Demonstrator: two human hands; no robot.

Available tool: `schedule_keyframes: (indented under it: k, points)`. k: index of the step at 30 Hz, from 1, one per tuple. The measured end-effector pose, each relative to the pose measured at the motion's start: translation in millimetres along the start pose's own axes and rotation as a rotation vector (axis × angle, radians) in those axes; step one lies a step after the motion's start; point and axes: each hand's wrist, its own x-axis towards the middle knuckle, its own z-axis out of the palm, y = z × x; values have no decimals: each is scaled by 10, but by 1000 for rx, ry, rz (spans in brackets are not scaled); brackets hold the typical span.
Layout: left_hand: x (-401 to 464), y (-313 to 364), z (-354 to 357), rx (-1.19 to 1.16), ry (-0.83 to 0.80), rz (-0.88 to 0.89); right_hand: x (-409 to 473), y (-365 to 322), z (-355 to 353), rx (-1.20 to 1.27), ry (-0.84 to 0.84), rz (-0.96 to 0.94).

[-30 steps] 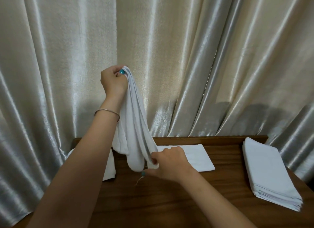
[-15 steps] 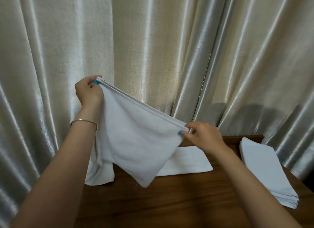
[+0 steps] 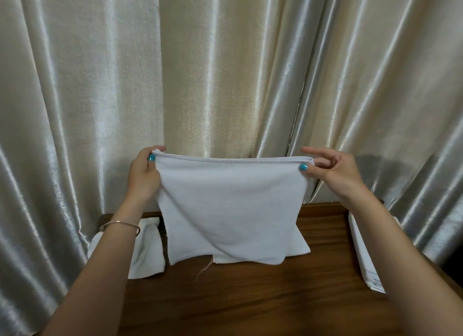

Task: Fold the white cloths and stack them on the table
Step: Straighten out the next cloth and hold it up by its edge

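I hold a white cloth stretched flat and upright above the wooden table. My left hand pinches its top left corner and my right hand pinches its top right corner, so the hemmed top edge runs level between them. The cloth hangs doubled, its lower edge just above the table. Behind it lies a folded white cloth, mostly hidden. A stack of folded white cloths sits at the table's right side, partly covered by my right forearm.
A loose white cloth lies at the table's back left corner, partly behind my left forearm. Shiny cream curtains hang close behind the table. The table's right edge drops off near the stack.
My right hand has risen and moved right with its corner, and my left hand has come down, so the cloth went from a slanted hang to a level, spread one.
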Motion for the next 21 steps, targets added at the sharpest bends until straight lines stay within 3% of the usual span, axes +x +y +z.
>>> schedule_keyframes:
  k: [6, 10, 14, 21]
  points:
    - [-138, -92, 177, -245, 96, -127, -71, 19, 54, 210, 159, 165]
    - [-201, -184, 176, -443, -6, -132, -81, 52, 14, 186, 228, 165]
    - [-235, -231, 178, -427, -182, -114, -70, 91, -81, 130, 250, 151]
    - [-264, -235, 194, -467, -227, -198, -93, 153, -235, -17, 234, 148]
